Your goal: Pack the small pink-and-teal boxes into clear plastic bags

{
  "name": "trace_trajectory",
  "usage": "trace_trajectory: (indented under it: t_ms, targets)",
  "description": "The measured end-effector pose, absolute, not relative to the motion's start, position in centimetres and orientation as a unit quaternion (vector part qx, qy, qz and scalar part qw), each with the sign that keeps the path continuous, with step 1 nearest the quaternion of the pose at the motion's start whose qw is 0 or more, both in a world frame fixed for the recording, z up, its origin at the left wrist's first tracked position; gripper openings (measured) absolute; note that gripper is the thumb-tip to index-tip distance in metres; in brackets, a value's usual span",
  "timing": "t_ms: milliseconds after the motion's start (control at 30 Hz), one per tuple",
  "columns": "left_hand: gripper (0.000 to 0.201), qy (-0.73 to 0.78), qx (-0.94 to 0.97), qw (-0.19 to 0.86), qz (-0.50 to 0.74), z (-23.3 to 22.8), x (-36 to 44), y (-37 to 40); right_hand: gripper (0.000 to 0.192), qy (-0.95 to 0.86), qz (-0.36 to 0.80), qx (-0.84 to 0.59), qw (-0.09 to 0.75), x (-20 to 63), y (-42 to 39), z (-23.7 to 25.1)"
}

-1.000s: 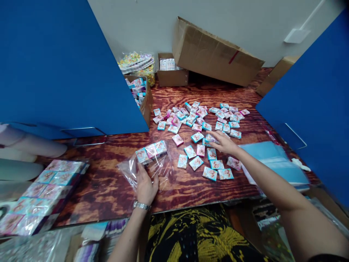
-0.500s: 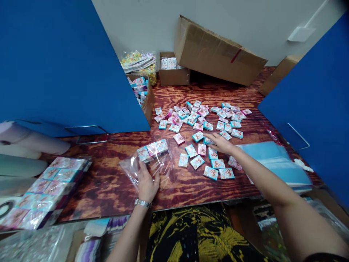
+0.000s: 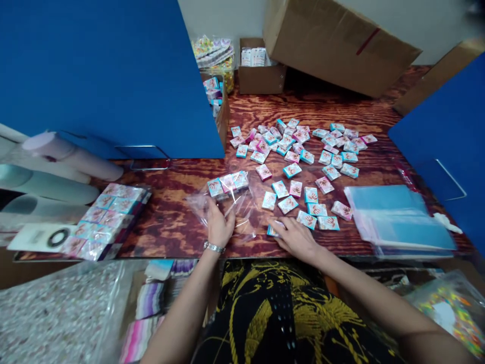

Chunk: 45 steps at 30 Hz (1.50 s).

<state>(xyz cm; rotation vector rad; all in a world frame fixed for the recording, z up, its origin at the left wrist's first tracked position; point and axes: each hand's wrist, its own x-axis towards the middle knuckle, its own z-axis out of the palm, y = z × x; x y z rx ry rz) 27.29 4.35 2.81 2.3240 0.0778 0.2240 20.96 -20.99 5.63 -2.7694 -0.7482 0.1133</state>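
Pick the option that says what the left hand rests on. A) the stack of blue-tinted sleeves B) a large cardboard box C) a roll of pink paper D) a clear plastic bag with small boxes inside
D: the left hand lies flat on the clear plastic bag, which has a row of small boxes at its far end, while the right hand covers another small box nearby.

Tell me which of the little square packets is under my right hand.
The small packet at the near table edge, its blue corner showing beside the right hand. Every other loose packet lies farther back, untouched; three more sit inside the clear bag.
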Motion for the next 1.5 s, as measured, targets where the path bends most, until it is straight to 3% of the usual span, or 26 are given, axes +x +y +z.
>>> trace_trajectory:
  t_ms: [167,367,567,800,967,1067,1233,1367,1500]
  targets:
    - [0.087,0.024,0.908,0.408,0.092,3.0,26.8,4.5,0.07,-0.307,0.012,-0.933,0.187,20.5,-23.3,5.2]
    - [0.089,0.026,0.914,0.398,0.076,3.3,26.2,4.5,0.05,-0.314,-0.067,-0.926,0.201,19.9,-24.8,5.1]
    - [0.085,0.006,0.914,0.395,0.093,3.7,25.7,4.5,0.042,-0.314,-0.089,-0.927,0.186,19.6,-24.4,3.2]
    - [0.038,-0.123,0.926,0.286,0.213,6.9,22.1,5.3,0.051,-0.303,-0.094,-0.922,0.221,18.8,-24.5,0.2]
    - [0.022,-0.083,0.948,0.193,0.24,7.3,21.1,7.3,0.059,-0.294,-0.129,-0.912,0.256,18.6,-24.5,0.7]
    - [0.026,-0.065,0.96,0.179,0.203,6.4,21.2,8.4,0.065,-0.278,-0.142,-0.911,0.27,18.3,-23.9,3.5]
    - [0.052,-0.038,0.97,0.195,0.142,4.6,21.2,9.0,0.071,-0.366,-0.105,-0.878,0.29,18.2,-19.5,8.7]
    - [0.065,-0.033,0.967,0.211,0.135,3.5,21.3,9.2,0.063,-0.404,-0.059,-0.884,0.228,19.8,-14.2,9.3]
    - [0.065,-0.033,0.962,0.202,0.183,3.8,21.2,9.3,0.068,-0.376,-0.082,-0.914,0.127,22.6,-10.7,7.6]
